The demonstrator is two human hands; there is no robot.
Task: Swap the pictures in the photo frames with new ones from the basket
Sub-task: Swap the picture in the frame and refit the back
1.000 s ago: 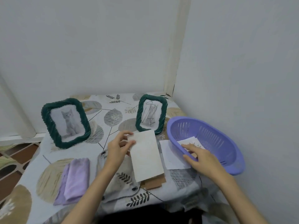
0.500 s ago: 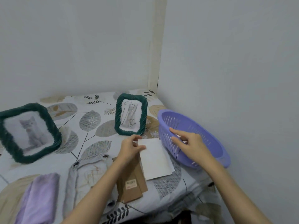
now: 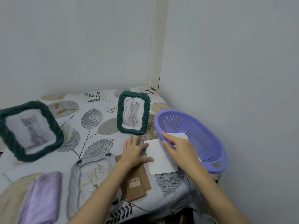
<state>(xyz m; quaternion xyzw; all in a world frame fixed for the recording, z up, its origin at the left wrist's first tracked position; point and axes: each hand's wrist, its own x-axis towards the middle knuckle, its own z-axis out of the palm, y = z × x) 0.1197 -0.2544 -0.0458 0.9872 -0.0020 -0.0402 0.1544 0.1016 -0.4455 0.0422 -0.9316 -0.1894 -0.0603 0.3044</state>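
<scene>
Pictures: a white sheet (image 3: 159,156) lies flat beside the purple basket (image 3: 205,143), left hand (image 3: 135,150) spread flat on it; right hand (image 3: 179,147) reaches over the basket's near rim, fingers loosely together.

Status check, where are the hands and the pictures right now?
Left hand flat on white sheet. Right hand over basket rim, at paper inside. Both frames standing, untouched. Nothing blocking.
</scene>
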